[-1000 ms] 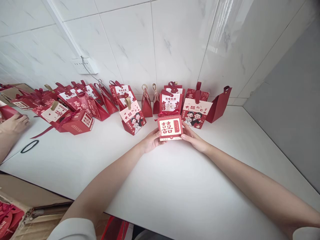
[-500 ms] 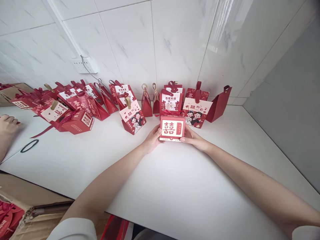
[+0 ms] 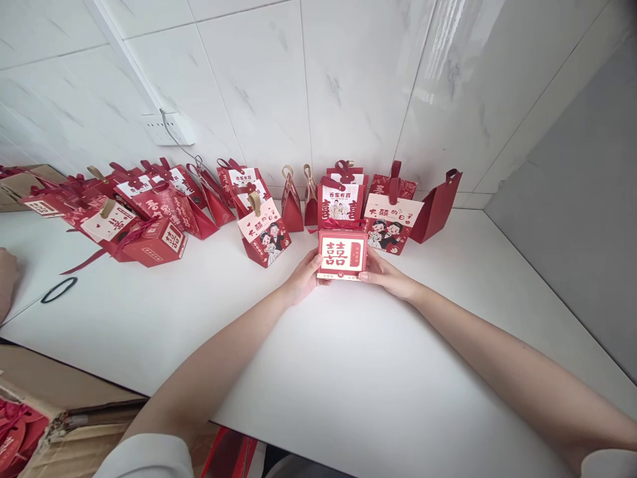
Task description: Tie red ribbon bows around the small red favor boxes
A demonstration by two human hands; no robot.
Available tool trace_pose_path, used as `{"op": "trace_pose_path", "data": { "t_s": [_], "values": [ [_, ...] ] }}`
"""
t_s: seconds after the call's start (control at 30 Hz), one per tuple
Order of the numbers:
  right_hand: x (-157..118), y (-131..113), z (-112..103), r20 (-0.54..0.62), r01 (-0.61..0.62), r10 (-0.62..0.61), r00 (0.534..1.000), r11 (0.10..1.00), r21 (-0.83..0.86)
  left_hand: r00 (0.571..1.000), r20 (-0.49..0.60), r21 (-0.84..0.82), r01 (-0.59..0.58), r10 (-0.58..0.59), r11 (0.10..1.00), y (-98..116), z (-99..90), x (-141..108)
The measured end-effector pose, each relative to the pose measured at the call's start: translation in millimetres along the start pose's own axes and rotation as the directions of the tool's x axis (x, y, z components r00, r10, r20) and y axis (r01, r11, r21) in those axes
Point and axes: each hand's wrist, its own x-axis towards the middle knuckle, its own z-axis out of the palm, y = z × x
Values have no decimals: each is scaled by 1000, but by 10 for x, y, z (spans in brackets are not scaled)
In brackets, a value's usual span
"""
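Note:
Both my hands grip a red and cream gift box [image 3: 342, 255] with a red double-happiness character on its front and a red ribbon on top. My left hand [image 3: 304, 277] closes on its left side, the thumb along the front edge. On the other side my right hand [image 3: 385, 275] holds it, thumb on the lower front corner. Right behind the box stands a red and white gift box [image 3: 341, 200] with a ribbon loop. A box with a cartoon couple [image 3: 391, 226] is beside my right hand, and a similar couple box [image 3: 266, 234] stands left of my left hand.
More red gift boxes [image 3: 149, 206] crowd the left along the tiled wall. A dark red box [image 3: 436, 207] stands far right. A black ring [image 3: 58, 290] lies on the white table [image 3: 388, 372]. Another person's hand [image 3: 6, 279] shows at the left edge. Below is an open carton [image 3: 64, 392].
The other person's hand at the left edge has drawn back, mostly out of view. The held box has tilted very slightly; my grip on it is unchanged.

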Motion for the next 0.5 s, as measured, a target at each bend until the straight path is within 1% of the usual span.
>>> {"op": "trace_pose_path", "data": {
  "t_s": [0.13,0.5],
  "values": [
    [-2,2,-8,17,-7,7,1000,1000,15,1000,-1,-9,5,-5,1000,-10,-15,10],
    [6,46,-36,18,-9,9,1000,1000,-28,1000,11,-51,25,-25,998,-61,-70,36]
  ]
}}
